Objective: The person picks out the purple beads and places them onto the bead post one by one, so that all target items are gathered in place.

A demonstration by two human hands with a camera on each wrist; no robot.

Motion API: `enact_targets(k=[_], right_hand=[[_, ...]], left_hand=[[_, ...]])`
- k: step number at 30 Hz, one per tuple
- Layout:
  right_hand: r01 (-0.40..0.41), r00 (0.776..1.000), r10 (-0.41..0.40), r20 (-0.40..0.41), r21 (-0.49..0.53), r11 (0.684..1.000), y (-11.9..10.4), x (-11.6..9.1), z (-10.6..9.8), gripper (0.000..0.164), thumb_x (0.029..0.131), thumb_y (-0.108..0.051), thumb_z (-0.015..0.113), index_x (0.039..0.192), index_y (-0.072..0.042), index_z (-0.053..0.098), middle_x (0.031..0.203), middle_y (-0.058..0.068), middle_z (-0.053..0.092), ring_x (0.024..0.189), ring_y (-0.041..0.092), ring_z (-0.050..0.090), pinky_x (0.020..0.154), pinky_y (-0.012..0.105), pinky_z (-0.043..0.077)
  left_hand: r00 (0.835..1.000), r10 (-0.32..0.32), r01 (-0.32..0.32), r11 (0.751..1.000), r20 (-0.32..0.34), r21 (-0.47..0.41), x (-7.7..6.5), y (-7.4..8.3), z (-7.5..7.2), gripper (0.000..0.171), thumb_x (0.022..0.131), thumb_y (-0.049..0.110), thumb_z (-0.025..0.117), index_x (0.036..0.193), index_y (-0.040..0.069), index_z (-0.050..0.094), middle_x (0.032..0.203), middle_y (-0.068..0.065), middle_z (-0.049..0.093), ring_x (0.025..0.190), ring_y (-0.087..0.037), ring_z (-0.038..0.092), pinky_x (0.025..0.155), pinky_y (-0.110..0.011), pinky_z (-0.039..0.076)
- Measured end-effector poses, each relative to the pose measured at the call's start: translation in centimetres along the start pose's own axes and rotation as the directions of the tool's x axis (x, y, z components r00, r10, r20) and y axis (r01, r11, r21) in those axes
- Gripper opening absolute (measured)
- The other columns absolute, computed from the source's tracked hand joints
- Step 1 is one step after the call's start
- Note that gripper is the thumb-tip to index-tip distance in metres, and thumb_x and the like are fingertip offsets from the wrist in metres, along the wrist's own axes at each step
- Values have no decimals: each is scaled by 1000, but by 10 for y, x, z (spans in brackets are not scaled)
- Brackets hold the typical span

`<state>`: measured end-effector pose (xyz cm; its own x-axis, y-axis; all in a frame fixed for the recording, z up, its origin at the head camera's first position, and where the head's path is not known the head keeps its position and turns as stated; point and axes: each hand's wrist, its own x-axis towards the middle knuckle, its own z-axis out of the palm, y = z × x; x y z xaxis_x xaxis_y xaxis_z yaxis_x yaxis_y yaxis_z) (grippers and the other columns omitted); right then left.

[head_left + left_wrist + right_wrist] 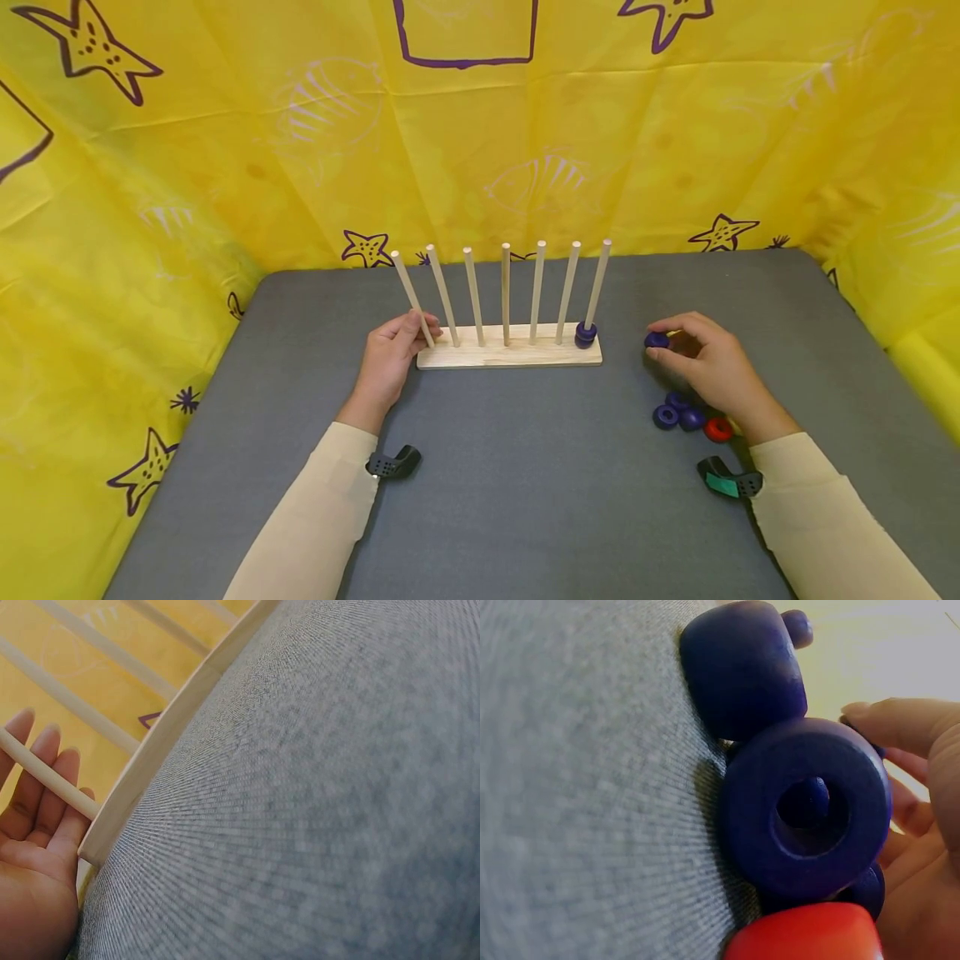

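Note:
A pale wooden peg rack [510, 357] stands on the table, with several upright pegs in a row. At its left end my left hand [392, 354] holds the end peg [49, 776], thumb on the near side and fingers behind. Dark blue rings [586, 336] sit stacked at the foot of the rightmost peg. To the right of the rack, my right hand [705, 358] pinches a blue ring [656, 340] between thumb and fingertips; in the right wrist view it is mostly hidden behind other rings.
Below my right hand lie several loose blue rings [665, 417] in a cluster, with a red ring [718, 429] beside them. The grey table [510, 500] is backed by a yellow patterned cloth [465, 150]. Dark bands [393, 462] are on both wrists.

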<state>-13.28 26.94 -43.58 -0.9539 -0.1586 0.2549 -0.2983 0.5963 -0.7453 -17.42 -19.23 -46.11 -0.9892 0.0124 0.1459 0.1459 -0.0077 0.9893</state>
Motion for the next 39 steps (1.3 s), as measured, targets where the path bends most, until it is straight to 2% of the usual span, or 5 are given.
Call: enact_targets(k=[10,17,25,33,39], right_hand=[[84,994,-83,-72,12,996,-10,3,-1,29,92,6,86,120,2,76,112,11,68,94,23,59,80,11,48],[119,988,-116,-100,22,993,-17,3,-2,32,90,9,86,119,2,77,115,11,68,96,11,58,82,12,49],[179,976,-175,-131,22,984,-29,6,-2,36,86,16,86,118,1,78,115,10,68,96,9,59,82,10,49],[212,972,-200,-124,98,972,-51,8,1,38,86,20,83,119,2,78,116,11,67,99,11,59,82,10,52],[275,955,-256,-148,122,954,-66,13,1,40,84,21,84,119,5,76,114,11,67,94,11,62,81,13,54]], left_hand=[[1000,1,-1,1000,3,-4,-1,1,0,46,115,31,59,120,-13,73,106,-12,76,111,-31,72,98,-35,58],[1000,-2,2,1000,1,10,-1,1,0,47,115,33,59,121,-12,73,106,-12,76,111,-32,71,97,-34,58],[1000,4,-4,1000,1,-10,-1,1,1,47,115,32,59,120,-13,73,106,-13,76,111,-32,71,97,-35,58],[1000,-2,2,1000,-7,-8,-1,1,1,49,115,34,59,120,-13,73,108,-16,76,109,-28,73,97,-34,58],[1000,4,-4,1000,2,-18,0,-2,0,49,115,33,59,120,-14,72,107,-14,76,110,-29,73,98,-35,58]])
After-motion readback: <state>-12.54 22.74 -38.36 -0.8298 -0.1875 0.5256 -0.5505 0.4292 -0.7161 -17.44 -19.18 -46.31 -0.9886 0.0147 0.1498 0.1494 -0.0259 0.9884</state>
